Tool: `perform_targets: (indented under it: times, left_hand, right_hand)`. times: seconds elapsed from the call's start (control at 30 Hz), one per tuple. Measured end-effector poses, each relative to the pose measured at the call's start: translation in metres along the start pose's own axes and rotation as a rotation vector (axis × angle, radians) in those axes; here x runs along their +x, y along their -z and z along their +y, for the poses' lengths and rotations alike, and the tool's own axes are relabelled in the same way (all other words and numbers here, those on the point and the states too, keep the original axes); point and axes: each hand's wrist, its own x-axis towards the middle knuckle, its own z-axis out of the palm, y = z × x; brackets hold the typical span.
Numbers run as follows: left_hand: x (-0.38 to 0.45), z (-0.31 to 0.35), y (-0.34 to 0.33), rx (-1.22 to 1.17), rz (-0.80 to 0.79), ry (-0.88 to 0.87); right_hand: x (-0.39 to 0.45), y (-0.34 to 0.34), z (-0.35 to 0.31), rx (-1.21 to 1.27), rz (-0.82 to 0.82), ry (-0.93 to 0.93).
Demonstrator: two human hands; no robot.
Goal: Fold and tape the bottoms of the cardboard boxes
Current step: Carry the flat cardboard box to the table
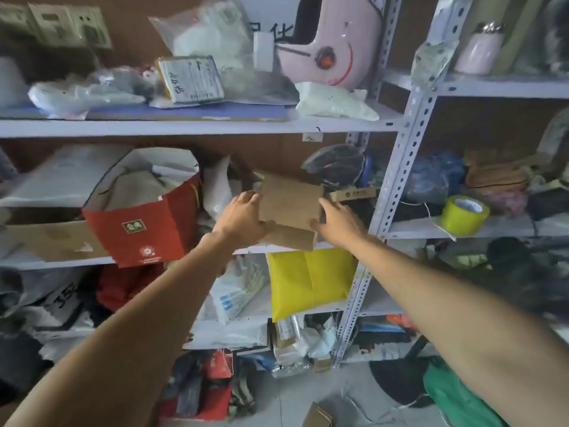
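Storeroom shelving: white metal shelves (197, 128) on slotted uprights, crowded with bags and parcels, brown wall behind.

Middle shelf, centre: cardboard box (289, 208), brown, flattened, held up tilted in front of the shelf contents. A second flat brown cardboard piece (292, 237) lies under it on the shelf edge, touching it.

Left hand (241, 217): at the box's left edge, fingers over the upper left corner, thumb at the lower left; grips the box.

Right hand (337, 221): at the box's right edge, fingers laid along that edge, thumb by the lower right corner; whether it clasps the box or only touches it cannot be told.

Both forearms bare, reaching up from the bottom of the view.

Middle shelf, left: red paper bag (144, 229), open-topped, leaning, stuffed with pale paper. Beside it, further left, flat brown cardboard and a white parcel.

Middle shelf, right bay: roll of yellow-green tape (465, 214), standing on its side near the shelf edge, well apart from the box.

Upper shelf: clear plastic bags, a labelled packet (191, 78), a pink helmet (335, 47).

Lower shelf, just below the box: yellow bag (311, 282), beside white plastic bags.

Floor: pale tiles, a green bag (458, 396) at right.
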Motion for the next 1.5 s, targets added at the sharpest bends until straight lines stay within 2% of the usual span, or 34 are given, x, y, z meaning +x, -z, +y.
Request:
perform_targets:
  times: [0.3, 0.4, 0.5, 0.57, 0.63, 0.73, 0.9, 1.13, 1.3, 1.5]
  left_hand:
    - [0.107, -0.045, -0.056, 0.037, -0.142, -0.019]
    - [0.139, -0.051, -0.077, -0.014, -0.181, -0.031]
    - [0.160, -0.062, -0.094, -0.234, -0.150, -0.032]
    - [0.166, -0.073, -0.104, -0.467, -0.094, 0.026]
    - [0.163, -0.083, -0.111, -0.744, -0.066, 0.128]
    - [0.149, -0.094, -0.115, -0.929, -0.089, 0.137]
    - [0.113, -0.093, -0.098, -1.021, -0.162, -0.013]
    - [0.028, -0.060, -0.103, -1.069, -0.405, -0.258]
    - [-0.054, 0.011, -0.130, -1.131, -0.661, -0.343]
    - [-0.174, 0.138, -0.144, -1.091, -0.908, -0.613]
  right_hand:
    - [0.077, -0.063, 0.018, -0.047, 0.003, -0.111]
    - [0.098, -0.083, 0.024, 0.026, 0.018, -0.162]
    - [0.119, -0.096, 0.025, 0.240, 0.024, -0.250]
    - [0.128, -0.105, 0.023, 0.368, 0.010, -0.289]
    - [0.130, -0.113, 0.017, 0.506, 0.065, -0.319]
    - [0.116, -0.114, 0.001, 0.678, 0.172, -0.390]
    - [0.048, -0.102, -0.032, 0.779, 0.364, -0.461]
    - [-0.099, -0.113, -0.069, 0.762, 0.617, -0.688]
    - [-0.225, -0.105, -0.068, 0.666, 0.763, -0.954]
    - [-0.395, -0.086, -0.061, 0.587, 1.020, -1.248]
